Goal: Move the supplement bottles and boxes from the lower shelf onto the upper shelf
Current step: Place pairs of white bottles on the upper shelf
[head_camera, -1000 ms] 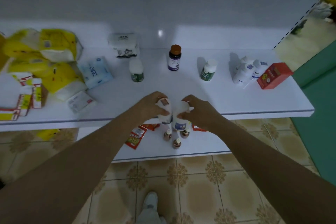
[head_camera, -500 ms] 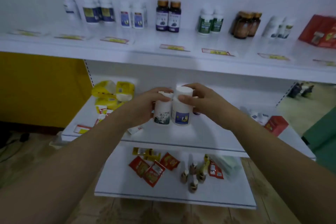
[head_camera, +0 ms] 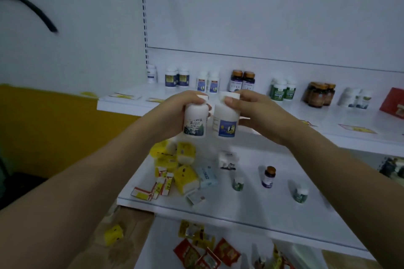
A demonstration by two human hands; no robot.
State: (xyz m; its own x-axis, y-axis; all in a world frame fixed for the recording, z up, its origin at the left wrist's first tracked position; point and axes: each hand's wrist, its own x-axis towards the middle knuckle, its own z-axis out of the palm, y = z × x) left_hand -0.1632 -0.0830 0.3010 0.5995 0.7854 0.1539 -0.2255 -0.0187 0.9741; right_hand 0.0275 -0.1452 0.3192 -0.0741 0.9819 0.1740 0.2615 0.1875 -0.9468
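Bottles first: two white ones, upright, side by side and nearly touching, up in the air just in front of the upper shelf's front edge, toward its left end. The left hand (head_camera: 175, 111) is wrapped around the green-label bottle (head_camera: 195, 123) with fingers curled over the cap. The right hand (head_camera: 258, 113) grips the blue-label bottle (head_camera: 226, 124) much the same way, thumb pressed on the front just under the cap. Neither bottle rests on anything (from where I'm standing, anyway).

Along the back edge of the upper shelf (head_camera: 328, 121) there's a row of bottles (head_camera: 242, 82), mostly in pairs, and a red box (head_camera: 392, 102) at the far right edge.

On the lower shelf (head_camera: 251, 203) three bottles stand apart from each other: a small green bottle (head_camera: 237, 183) mid-shelf, an amber-capped bottle (head_camera: 268, 177) beside it, and a second green bottle (head_camera: 301, 195) further right. Yellow packs (head_camera: 185, 172) are heaped at its left end.
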